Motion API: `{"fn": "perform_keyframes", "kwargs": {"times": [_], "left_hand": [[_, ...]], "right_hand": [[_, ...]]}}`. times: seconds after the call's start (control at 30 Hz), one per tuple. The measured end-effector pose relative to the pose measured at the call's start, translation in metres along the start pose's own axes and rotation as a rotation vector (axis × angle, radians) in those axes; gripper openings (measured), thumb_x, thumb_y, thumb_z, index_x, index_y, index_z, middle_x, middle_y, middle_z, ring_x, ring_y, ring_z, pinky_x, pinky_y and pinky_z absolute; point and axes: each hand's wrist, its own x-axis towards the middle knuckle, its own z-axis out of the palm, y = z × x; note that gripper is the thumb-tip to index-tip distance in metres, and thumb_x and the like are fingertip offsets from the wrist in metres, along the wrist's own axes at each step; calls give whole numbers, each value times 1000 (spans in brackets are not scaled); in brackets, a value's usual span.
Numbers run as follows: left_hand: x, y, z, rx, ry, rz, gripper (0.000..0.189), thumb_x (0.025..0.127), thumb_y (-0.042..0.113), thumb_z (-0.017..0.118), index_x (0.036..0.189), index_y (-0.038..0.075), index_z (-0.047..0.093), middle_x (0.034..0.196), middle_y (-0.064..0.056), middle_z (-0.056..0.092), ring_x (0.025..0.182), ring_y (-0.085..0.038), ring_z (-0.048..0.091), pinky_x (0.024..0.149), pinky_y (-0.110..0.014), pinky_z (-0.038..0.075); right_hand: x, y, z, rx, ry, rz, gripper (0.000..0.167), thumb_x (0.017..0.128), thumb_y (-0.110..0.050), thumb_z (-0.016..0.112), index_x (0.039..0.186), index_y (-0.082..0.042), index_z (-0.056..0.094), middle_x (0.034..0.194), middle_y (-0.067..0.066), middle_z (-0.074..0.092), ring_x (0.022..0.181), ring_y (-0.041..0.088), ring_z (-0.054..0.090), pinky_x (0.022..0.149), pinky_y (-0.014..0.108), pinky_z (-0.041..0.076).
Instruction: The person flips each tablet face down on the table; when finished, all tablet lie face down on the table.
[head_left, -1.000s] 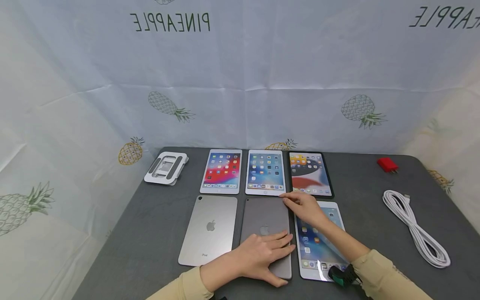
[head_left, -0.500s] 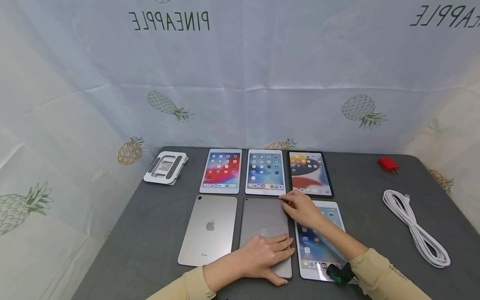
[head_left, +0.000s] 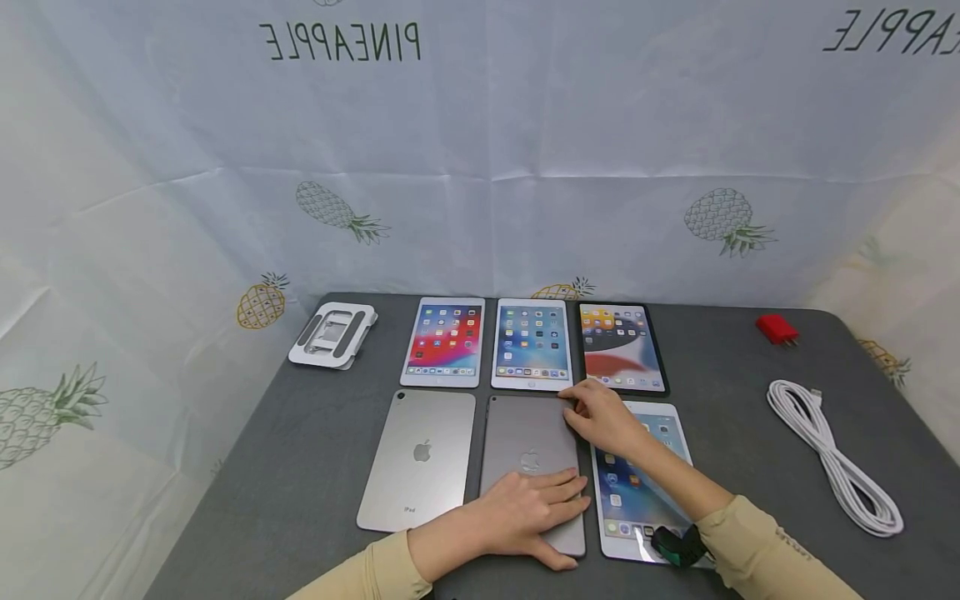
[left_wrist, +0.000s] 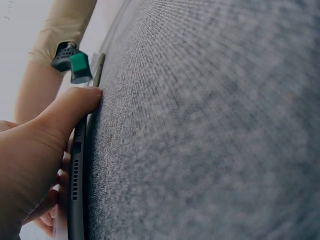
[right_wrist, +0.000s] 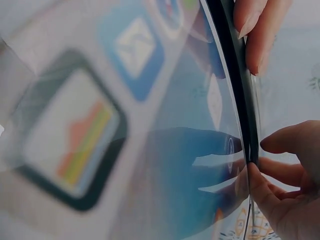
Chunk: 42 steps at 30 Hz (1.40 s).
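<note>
On the left, a silver tablet with a black apple on its back [head_left: 418, 467] lies flat on the dark gray cloth-like surface [head_left: 300, 500]. Just right of it, in the middle of the near row, is a dark gray tablet, back up [head_left: 525, 425]. The left hand [head_left: 521, 512] lies across its near part, fingers spread and pointing right, thumb at the near edge. The right hand [head_left: 603, 417] reaches in from the right, finger and thumb touching its far right corner; I cannot tell if they pinch it. The right arm crosses over a white tablet with a lit blue screen [head_left: 618, 487].

Only the left wrist view shows the gray tablet's small slot [left_wrist: 77, 147] and row of tiny holes [left_wrist: 75, 180]. The right wrist view shows a blue letter picture [right_wrist: 136, 47] up close.
</note>
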Motion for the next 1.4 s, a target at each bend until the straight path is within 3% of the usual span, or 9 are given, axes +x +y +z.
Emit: {"fn": "perform_keyframes", "kwargs": {"times": [0.47, 0.6, 0.83, 1.1, 1.33, 1.4], "left_hand": [[-2, -1, 5, -41, 12, -19, 72, 80, 70, 63, 131, 19, 64, 140, -1, 55, 133, -12, 46, 93, -19, 47], [-2, -2, 5, -129, 8, -45, 64, 85, 64, 61, 131, 19, 64, 140, -1, 55, 133, -12, 45, 97, -20, 45], [4, -5, -5, -398, 47, -141, 38, 97, 40, 58, 124, 15, 69, 132, 1, 61, 127, -6, 50, 102, -22, 41], [16, -6, -15, -800, 173, -317, 36, 98, 25, 59, 130, 10, 63, 132, 1, 62, 123, -4, 53, 99, -22, 44], [30, 1, -17, -1237, 228, -501, 40, 96, 15, 61, 133, 1, 58, 133, -11, 60, 122, -19, 57, 94, -23, 48], [33, 5, -16, -1311, 224, -564, 42, 94, 14, 63, 134, 0, 57, 134, -14, 58, 122, -23, 57, 94, -23, 47]], "right_hand": [[-3, -2, -4, 20, -3, 4, 19, 85, -4, 70, 104, 0, 70, 93, 6, 61, 72, 12, 55, 62, 28, 49], [-3, 1, -4, 36, 0, 23, 21, 85, -4, 69, 106, -1, 69, 93, 5, 62, 74, 12, 56, 65, 30, 50], [-6, 6, -8, 87, 14, 49, 25, 89, -7, 67, 113, -5, 68, 104, 7, 65, 76, 12, 58, 65, 31, 50], [-20, 11, -32, 159, 64, 129, 30, 92, -8, 64, 122, -7, 65, 119, 14, 63, 96, 26, 62, 81, 44, 56], [-45, 26, -56, 159, 48, 242, 34, 95, -14, 61, 129, -8, 61, 127, 17, 57, 107, 33, 57, 90, 53, 51], [-52, 31, -62, 151, 44, 258, 35, 96, -17, 61, 130, -7, 60, 128, 18, 55, 108, 33, 56, 91, 53, 50]]}}
